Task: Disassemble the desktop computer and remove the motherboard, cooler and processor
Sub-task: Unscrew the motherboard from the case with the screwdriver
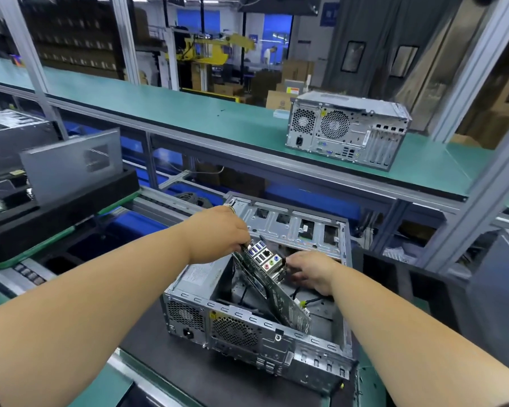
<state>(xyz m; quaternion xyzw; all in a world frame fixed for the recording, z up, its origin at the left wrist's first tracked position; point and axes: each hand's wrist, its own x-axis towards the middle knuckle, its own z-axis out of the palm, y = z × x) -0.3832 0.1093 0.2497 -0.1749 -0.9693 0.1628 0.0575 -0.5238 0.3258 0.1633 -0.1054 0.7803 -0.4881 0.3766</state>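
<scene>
Head view, left to right:

- Grey panel [71,164] leans upright on a black tray [56,207] at far left, well apart from the work.
- Left hand [218,233] reaches in over the case's left side; fingers curled, pinching the top left edge of the motherboard [265,277] just beside its port block.
- Motherboard is tilted steeply, lifted half out of the case [256,327], port block up and facing the camera, lower edge down inside near the rear wall.
- Case lies on its side on a dark mat [147,342], open side up, rear fan grilles toward the camera.
- Right hand [309,273] is inside the case just right of the port block; fingertips touch the board's right edge, fingers bent and close together. Can't tell if they really grip it.
- Black cables [309,301] lie on the case floor under the right hand.
- Second closed case [347,129] stands on the green upper shelf [188,110], far right, rear facing the camera.
</scene>
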